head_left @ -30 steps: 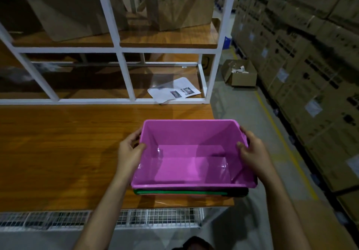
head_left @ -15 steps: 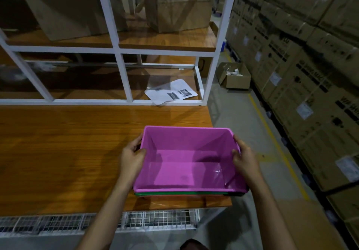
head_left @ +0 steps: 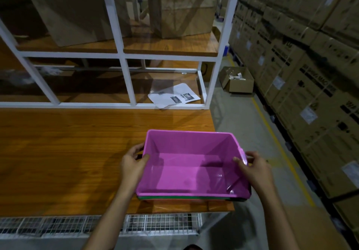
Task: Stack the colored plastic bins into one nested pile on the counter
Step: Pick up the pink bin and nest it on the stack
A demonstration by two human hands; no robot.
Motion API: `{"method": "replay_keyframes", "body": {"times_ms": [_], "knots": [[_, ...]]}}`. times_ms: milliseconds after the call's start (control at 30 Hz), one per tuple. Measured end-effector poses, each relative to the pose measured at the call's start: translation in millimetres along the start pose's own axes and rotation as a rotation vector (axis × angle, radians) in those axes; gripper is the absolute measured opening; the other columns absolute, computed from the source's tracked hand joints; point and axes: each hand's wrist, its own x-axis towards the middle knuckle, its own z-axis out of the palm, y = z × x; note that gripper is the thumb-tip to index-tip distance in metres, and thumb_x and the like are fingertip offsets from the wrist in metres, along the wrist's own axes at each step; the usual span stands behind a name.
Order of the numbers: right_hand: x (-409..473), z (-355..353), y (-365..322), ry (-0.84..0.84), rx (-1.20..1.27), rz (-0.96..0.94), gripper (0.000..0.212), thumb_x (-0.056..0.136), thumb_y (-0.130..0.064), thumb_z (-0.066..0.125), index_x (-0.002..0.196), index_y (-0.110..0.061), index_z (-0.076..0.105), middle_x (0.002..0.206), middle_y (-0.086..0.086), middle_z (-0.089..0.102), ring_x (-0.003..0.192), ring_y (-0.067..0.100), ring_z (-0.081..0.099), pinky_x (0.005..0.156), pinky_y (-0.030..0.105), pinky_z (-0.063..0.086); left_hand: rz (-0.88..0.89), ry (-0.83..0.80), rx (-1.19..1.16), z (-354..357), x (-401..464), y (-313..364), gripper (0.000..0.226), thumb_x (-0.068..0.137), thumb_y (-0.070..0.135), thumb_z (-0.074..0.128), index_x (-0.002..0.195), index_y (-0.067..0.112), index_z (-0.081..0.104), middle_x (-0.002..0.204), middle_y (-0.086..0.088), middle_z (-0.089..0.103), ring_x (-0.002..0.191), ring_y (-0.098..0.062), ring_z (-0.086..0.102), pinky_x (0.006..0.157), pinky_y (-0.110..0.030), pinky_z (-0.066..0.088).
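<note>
on counter (head_left: 77,162): glossy magenta bin (head_left: 191,164) nested atop green rim (head_left: 174,197); left hand (head_left: 134,162), right hand (head_left: 253,169) clamp sides.

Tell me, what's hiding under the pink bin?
Under the pink plastic bin only a thin green rim and a dark rim peek out, so other bins sit nested below. Their bodies are covered; how many there are cannot be told.

The wooden counter (head_left: 77,152) stretched out to the left of my hands. Between my hands, at its right end, sat the nested pile, the pink bin (head_left: 192,164) on top, green rim (head_left: 174,197) beneath.
</note>
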Motion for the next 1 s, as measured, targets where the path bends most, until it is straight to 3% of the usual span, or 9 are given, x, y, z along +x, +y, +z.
{"method": "replay_keyframes", "body": {"times_ms": [67,167,333,433,533,633,833,1000], "knots": [[-1.1,-2.3,2.6,0.002,0.003,-0.003,0.057,0.091,-0.035,0.083,0.136,-0.006,0.065,0.123,0.019,0.076,0.090,0.024,0.067,0.068,0.029,0.051,-0.002,0.002,-0.001,-1.0,-0.4,-2.0,0.041,0.094,0.004,0.075,0.126,0.028,0.068,0.112,-0.006,0.076,0.106,-0.035,0.075,0.084,-0.054,0.063],[-11.5,-2.7,-16.2,0.069,-0.050,-0.098,0.063,0.096,-0.045,0.075,0.145,-0.011,0.058,0.138,0.016,0.069,0.116,0.032,0.069,0.091,0.041,0.056,0.045,0.011,-0.001,0.6,-2.6,2.4,0.031,0.097,0.015,0.076,0.126,0.024,0.068,0.115,-0.001,0.073,0.111,-0.028,0.072,0.090,-0.050,0.062],[-40.6,30.8,-92.8,0.191,-0.043,-0.538,0.055,0.104,-0.051,0.061,0.142,-0.011,0.060,0.137,0.010,0.066,0.130,0.028,0.057,0.109,0.041,0.046,0.182,0.074,0.077,-20.7,-14.1,14.8,0.034,0.098,0.041,0.073,0.128,0.026,0.067,0.119,0.009,0.073,0.108,-0.005,0.069,0.100,-0.045,0.059],[-66.8,80.8,-141.4,0.047,0.027,-0.735,0.061,0.105,-0.056,0.054,0.146,-0.011,0.058,0.145,0.007,0.062,0.139,0.025,0.052,0.119,0.043,0.041,0.303,0.183,0.318,-61.9,-30.8,13.2,0.037,0.101,0.046,0.067,0.134,0.030,0.066,0.129,0.010,0.069,0.117,-0.012,0.067,0.093,-0.044,0.060],[-105.7,134.2,-189.5,-0.117,0.004,-0.889,0.070,0.104,-0.061,0.048,0.153,-0.012,0.051,0.158,0.007,0.053,0.149,0.025,0.042,0.123,0.047,0.035,0.383,0.317,0.527,-121.6,-52.9,14.8,0.037,0.105,0.047,0.061,0.139,0.032,0.061,0.139,0.009,0.063,0.130,-0.016,0.059,0.102,-0.041,0.053],[-160.7,181.3,-235.4,-0.241,-0.019,-1.047,0.077,0.104,-0.067,0.043,0.161,-0.015,0.042,0.170,0.006,0.038,0.159,0.026,0.030,0.128,0.051,0.027,0.440,0.505,0.694,-194.9,-76.4,11.2,0.041,0.106,0.043,0.061,0.140,0.022,0.061,0.145,0.000,0.063,0.132,-0.025,0.059,0.106,-0.042,0.051],[-272.6,261.0,-309.5,-0.400,-0.073,-1.306,0.089,0.102,-0.079,0.029,0.169,-0.021,0.022,0.179,-0.002,0.015,0.165,0.020,0.009,0.132,0.048,0.009,0.307,0.833,0.869,-333.3,-129.8,0.8,0.047,0.106,0.048,0.060,0.145,0.021,0.059,0.163,-0.003,0.049,0.143,-0.028,0.053,0.103,-0.047,0.055],[-362.6,332.4,-364.1,-0.515,-0.004,-1.361,0.091,0.101,-0.081,0.032,0.170,-0.025,0.015,0.180,-0.003,0.008,0.165,0.019,0.004,0.132,0.051,0.005,0.259,0.970,1.041,-446.3,-162.4,-12.6,0.062,0.106,0.048,0.060,0.161,0.023,0.045,0.178,-0.005,0.026,0.158,-0.033,0.035,0.122,-0.049,0.038]]}}
